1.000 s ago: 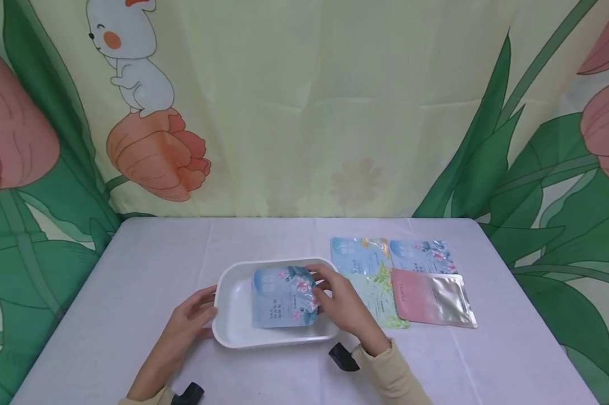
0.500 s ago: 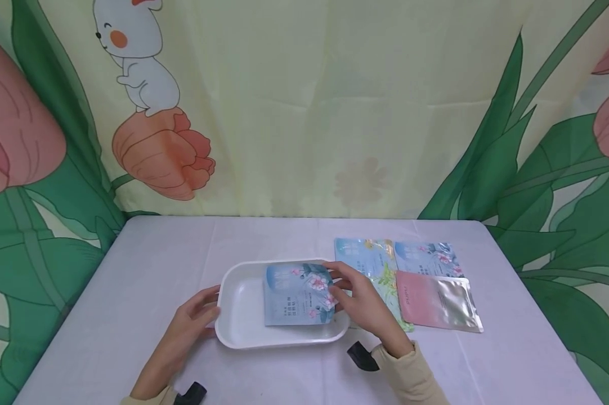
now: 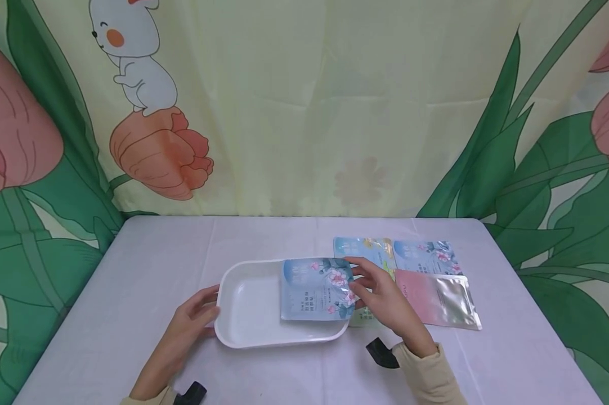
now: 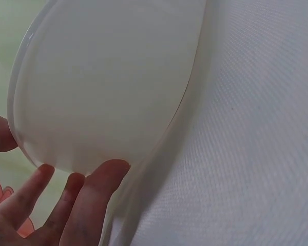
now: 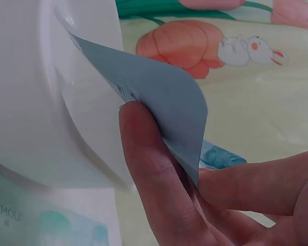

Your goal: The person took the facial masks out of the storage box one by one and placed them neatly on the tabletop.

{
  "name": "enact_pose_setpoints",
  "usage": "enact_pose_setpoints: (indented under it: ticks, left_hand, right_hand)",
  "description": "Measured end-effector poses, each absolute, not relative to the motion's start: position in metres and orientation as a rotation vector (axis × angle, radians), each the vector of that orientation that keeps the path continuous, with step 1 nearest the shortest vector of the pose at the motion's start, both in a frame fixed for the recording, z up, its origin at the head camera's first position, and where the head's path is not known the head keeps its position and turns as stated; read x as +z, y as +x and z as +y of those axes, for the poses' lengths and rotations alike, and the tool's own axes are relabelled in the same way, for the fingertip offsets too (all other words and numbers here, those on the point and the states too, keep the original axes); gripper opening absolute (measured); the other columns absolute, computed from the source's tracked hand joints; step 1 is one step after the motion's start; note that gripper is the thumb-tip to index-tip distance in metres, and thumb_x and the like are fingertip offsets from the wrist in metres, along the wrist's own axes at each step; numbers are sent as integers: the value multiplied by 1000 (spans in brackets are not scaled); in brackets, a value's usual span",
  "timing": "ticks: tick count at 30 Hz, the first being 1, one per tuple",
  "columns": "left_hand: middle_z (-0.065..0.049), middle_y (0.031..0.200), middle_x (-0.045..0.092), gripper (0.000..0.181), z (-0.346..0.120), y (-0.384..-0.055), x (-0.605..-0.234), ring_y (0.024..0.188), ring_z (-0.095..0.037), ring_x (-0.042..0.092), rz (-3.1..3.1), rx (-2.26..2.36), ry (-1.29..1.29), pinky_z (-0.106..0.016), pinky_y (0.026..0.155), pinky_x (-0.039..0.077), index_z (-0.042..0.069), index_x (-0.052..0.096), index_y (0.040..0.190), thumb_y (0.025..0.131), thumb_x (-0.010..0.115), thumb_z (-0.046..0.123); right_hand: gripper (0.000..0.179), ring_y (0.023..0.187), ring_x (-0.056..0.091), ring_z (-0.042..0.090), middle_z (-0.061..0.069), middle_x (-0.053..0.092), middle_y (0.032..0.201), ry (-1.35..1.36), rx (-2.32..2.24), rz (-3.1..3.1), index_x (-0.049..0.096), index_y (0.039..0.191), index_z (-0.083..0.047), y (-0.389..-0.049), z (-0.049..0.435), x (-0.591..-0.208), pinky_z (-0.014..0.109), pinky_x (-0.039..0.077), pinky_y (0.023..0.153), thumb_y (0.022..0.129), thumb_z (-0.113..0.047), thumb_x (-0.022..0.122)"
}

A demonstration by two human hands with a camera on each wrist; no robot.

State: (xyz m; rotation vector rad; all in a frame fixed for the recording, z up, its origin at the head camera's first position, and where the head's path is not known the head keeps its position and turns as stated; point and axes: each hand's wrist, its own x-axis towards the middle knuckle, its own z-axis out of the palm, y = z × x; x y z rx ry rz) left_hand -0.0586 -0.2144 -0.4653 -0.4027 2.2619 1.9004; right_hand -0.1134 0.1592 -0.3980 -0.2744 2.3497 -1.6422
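A white, shallow rectangular tray (image 3: pixel 251 309) with rounded corners stands on the table. My left hand (image 3: pixel 193 320) grips its left end; in the left wrist view the fingertips (image 4: pixel 110 169) press against the end wall, with one digit at the rim. Over the tray's right half, my right hand (image 3: pixel 383 295) pinches a flat blue sachet (image 3: pixel 312 292) by its right edge. Pink flowers and dark lettering cover the front of that sachet. In the right wrist view the sachet (image 5: pixel 159 77) bends between thumb and fingers, its plain pale-blue back showing.
Right of the tray lie several flat sachets: a blue one with gold print (image 3: pixel 365 247), a blue flowered one (image 3: pixel 423 256), a pink-and-silver one (image 3: pixel 436 301) and a partly hidden green one (image 3: pixel 362 318). A printed curtain (image 3: pixel 294 140) hangs behind the white-covered table (image 3: pixel 152 270).
My right hand has drawn the blue sachet to the right and slightly up, from the tray's middle to over its right end. My left hand stays at the tray's left end.
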Motion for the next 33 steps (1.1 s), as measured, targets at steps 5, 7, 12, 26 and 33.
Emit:
enact_pose_setpoints:
  ticks: [5,7,12,26,33]
  left_hand:
    - [-15,146,49,53,-214,-60,-465,125,-28,57,2264,1891,-414,-31,75,59,15,47,145,95,64,18]
    - [-15,146,49,53,-214,-60,-465,125,-27,57,2259,1896,-415,-31,75,59,14,47,145,95,64,17]
    - [-16,145,49,54,-214,-60,-463,124,-26,57,2258,1904,-409,-32,74,59,13,47,145,95,65,17]
    - [-15,144,50,55,-215,-59,-464,122,-25,58,2256,1896,-414,-32,74,59,13,47,145,94,65,19]
    - [-15,145,50,55,-214,-57,-463,120,-23,59,2240,1909,-415,-33,75,59,13,47,145,94,66,19]
  right_hand:
    - [53,103,64,29,22,55,128,-261,-1621,2386,46,144,-9,-113,171,-396,33,61,70,95,4,58]
    - [53,103,64,29,22,55,129,-261,-1611,2399,46,145,-10,-113,176,-395,33,61,70,95,4,58]
    - [54,102,65,29,22,54,130,-253,-1603,2415,45,146,-11,-111,186,-392,31,60,70,96,2,59]
    - [50,96,64,26,23,56,120,-304,-1624,2483,49,143,-15,-107,220,-392,34,60,67,96,2,57]
    - [52,102,64,28,21,56,124,-224,-1550,2529,48,146,-18,-102,238,-387,29,59,73,97,-3,59]
